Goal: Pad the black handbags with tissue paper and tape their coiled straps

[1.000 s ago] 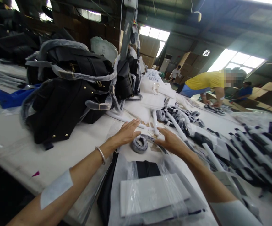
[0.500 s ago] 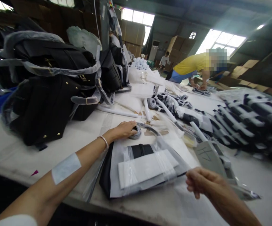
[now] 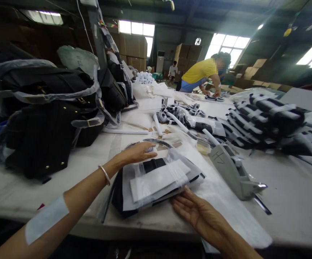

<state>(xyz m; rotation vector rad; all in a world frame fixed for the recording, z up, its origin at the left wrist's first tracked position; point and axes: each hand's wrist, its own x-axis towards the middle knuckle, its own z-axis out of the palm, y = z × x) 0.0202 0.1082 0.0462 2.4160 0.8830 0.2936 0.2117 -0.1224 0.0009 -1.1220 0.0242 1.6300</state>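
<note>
A black bag [image 3: 158, 180] wrapped in clear plastic and white paper lies on the table in front of me, its near right edge slightly raised. My left hand [image 3: 139, 152] is over its far edge, fingers extended, beside a wrapped coiled strap [image 3: 149, 148] that it partly hides. Palm up, my right hand [image 3: 190, 207] touches the bag's near right edge with its fingers spread, the fingertips partly under the edge. Neither hand is closed round anything.
Large black bags [image 3: 41, 133] stand at the left. A grey tape dispenser [image 3: 233, 171] is at the right, near stacked black bundles [image 3: 264, 120]. Wrapped straps [image 3: 183, 115] lie farther back. A person in yellow [image 3: 200, 72] leans over the table's far side.
My right hand has moved left to the bag's near edge and opened. My left hand has lifted off the coiled strap. The view has turned right.
</note>
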